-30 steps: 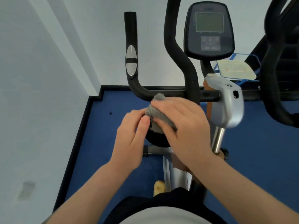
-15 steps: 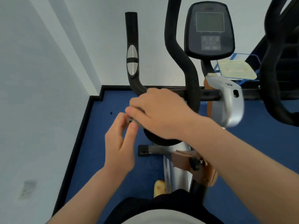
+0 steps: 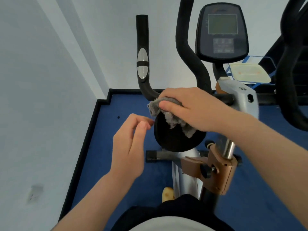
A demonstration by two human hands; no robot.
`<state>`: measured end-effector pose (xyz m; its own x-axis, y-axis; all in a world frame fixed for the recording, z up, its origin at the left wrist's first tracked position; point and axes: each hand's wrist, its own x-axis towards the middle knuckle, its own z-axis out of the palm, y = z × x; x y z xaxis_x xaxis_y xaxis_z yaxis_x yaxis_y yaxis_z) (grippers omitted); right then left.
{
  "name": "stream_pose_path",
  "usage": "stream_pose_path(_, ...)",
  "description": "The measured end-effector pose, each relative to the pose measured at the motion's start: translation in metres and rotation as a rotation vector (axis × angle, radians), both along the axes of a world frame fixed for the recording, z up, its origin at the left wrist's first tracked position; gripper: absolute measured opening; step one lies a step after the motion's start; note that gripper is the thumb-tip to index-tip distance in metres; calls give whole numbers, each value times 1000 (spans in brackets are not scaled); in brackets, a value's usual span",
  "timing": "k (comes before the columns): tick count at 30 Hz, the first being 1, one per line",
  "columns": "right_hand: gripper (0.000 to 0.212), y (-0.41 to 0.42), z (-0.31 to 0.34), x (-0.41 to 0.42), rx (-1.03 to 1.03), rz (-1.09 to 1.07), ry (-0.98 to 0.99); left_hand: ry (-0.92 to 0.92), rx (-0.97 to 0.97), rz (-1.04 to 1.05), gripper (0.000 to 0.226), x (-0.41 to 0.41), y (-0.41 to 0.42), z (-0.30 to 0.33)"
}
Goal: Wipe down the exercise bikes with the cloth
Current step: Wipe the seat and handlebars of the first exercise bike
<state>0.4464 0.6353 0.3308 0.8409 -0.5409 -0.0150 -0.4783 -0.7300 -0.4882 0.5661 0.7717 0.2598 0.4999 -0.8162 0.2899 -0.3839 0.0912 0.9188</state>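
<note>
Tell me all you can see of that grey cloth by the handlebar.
The grey cloth looks like soft, fuzzy terry fabric, crumpled rather than folded. The right hand grips its upper part against the bend of the black handlebar, thumb pressing on it. One ragged corner sticks out to the left; a longer flap hangs down in front of a round black part of the bike. The left hand is near but not touching it.

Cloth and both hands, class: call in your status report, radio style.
Right hand grips grey cloth on handlebar. Left hand free, fingers loosely curled, holding nothing. Nothing blocking the bar.
</note>
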Motion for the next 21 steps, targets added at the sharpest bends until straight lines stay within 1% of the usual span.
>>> stream_pose_path(4, 26, 34, -24, -13, -46, -324, -257, 44, -18, -13, 22, -4, -10, 6)
stream_pose_path(5, 28, 44, -28, -20, -64, -388, -294, 43, -9, -26, 22, -5, -13, 6)
stream_pose_path(7, 32, 56, -31, -32, -103, -471, -301, 24, 43, -62, 20, -8, -19, 5)
stream_pose_path(10, 34, 47, -27, -29, -150, -487, -236, 33, 112, -106, 23, -16, -26, 1)
stream_pose_path(12, 31, 40, -24, -21, -166, -492, -200, 60, 120, -114, 26, -19, -27, -2)
stream_pose_path(13, 31, 41, -24, -21, -185, -493, -198, 42, 116, -114, 26, -18, -27, -3)
stream_pose_path(15, 33, 49, -24, -34, -199, -498, -227, 0, 106, -139, 28, -15, -26, -4)
stream_pose_path(18, 38, 53, -17, -55, -125, -591, -306, -12, 84, -153, 28, -12, -27, -7)
stream_pose_path(20, 35, 42, -13, -48, -115, -635, -335, -21, 51, -144, 26, -14, -29, -10)
stream_pose_path(21, 32, 37, -12, -40, -136, -624, -306, -16, 26, -137, 26, -15, -30, -10)
